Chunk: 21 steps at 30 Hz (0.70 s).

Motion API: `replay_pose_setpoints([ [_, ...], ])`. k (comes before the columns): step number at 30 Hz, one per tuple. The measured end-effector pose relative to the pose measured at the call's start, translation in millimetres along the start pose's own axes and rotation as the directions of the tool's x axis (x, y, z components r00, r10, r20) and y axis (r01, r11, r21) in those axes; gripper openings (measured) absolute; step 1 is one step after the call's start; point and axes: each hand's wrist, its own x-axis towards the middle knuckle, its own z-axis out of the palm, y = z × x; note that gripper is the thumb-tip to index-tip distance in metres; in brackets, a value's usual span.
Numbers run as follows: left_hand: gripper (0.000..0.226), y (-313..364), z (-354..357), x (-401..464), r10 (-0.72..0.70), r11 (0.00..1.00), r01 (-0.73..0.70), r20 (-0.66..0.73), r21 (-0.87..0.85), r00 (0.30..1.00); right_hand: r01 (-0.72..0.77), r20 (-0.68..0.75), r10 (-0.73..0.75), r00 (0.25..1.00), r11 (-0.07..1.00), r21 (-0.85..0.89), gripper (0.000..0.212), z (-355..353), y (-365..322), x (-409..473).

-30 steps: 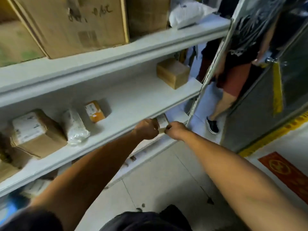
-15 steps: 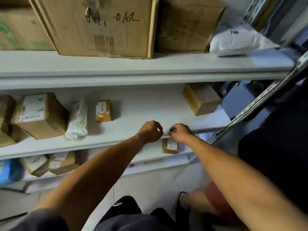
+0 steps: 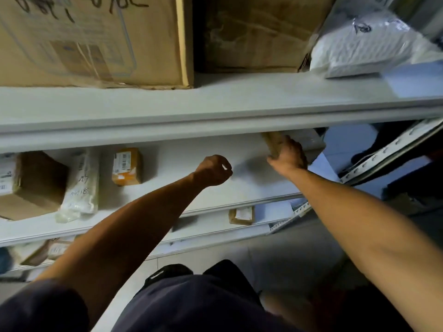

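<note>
My right hand reaches to the right end of the middle shelf and grips a brown cardboard box, fingers wrapped over its near left corner. The upper shelf's edge hides the box's top. My left hand hovers over the shelf's bare middle as a curled fist, with nothing visible in it. A small taped parcel with a white label lies alone on the lower shelf below the hands.
Further left on the middle shelf are a small orange parcel, a white wrapped parcel and a labelled brown box. Two large cartons and a white poly bag fill the top shelf. A perforated shelf upright slants at right.
The small parcel held a second ago now lies on the lower shelf. My right hand has risen to the brown box and taken hold of it; my left fist has lifted over the middle shelf.
</note>
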Motion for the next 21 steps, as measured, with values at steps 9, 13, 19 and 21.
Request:
replay_pose_setpoints([
  [9,0.023,20,30,34,-0.027,1.0,0.027,0.002,-0.002,1.0,-0.196,0.026,0.196,0.98,0.98,-0.015,0.099,-14,62,46],
  [13,0.023,27,42,41,-0.01,1.0,0.01,-0.001,0.002,1.0,-0.178,0.002,0.178,0.984,0.983,0.044,0.092,-5,73,55],
  [19,0.023,30,53,47,-0.004,1.0,0.004,0.006,0.01,1.0,-0.187,0.073,0.181,0.981,0.978,0.093,0.075,-12,75,60],
  [21,0.022,32,53,47,-0.006,1.0,0.006,0.003,0.01,1.0,-0.169,0.075,0.164,0.984,0.983,0.065,0.077,-17,76,61],
])
